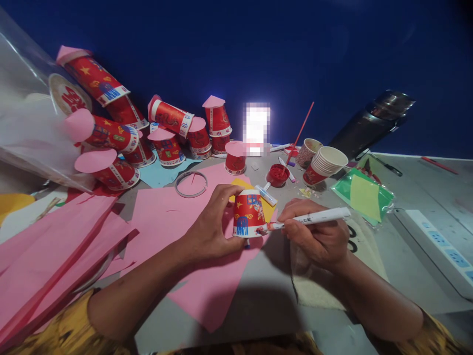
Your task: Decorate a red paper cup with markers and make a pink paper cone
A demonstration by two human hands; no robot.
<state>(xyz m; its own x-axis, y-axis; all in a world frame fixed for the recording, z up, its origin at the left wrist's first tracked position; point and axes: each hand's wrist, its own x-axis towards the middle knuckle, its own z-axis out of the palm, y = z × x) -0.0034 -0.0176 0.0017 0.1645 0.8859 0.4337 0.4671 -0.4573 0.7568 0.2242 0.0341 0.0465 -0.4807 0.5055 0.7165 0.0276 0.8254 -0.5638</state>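
My left hand (210, 227) is closed around the left side of a red paper cup (248, 214), which is held upside down just over the table. Blue marks and gold stars show on the cup's side, and its white rim faces down. In my right hand (318, 234) is a white marker (321, 216), held like a pen. Its reddish tip meets the white rim of the cup at the lower right, where a dark red mark shows. Pink paper (158, 212) lies beneath my left hand.
Several red cups with pink paper cones (166, 143) stand and lie at the back left. A small red pot (278, 175) holds a stick. Stacked paper cups (327, 165), a dark flask (369, 121) and a power strip (432, 246) are to the right. A grey tape ring (177, 185) lies on the pink paper.
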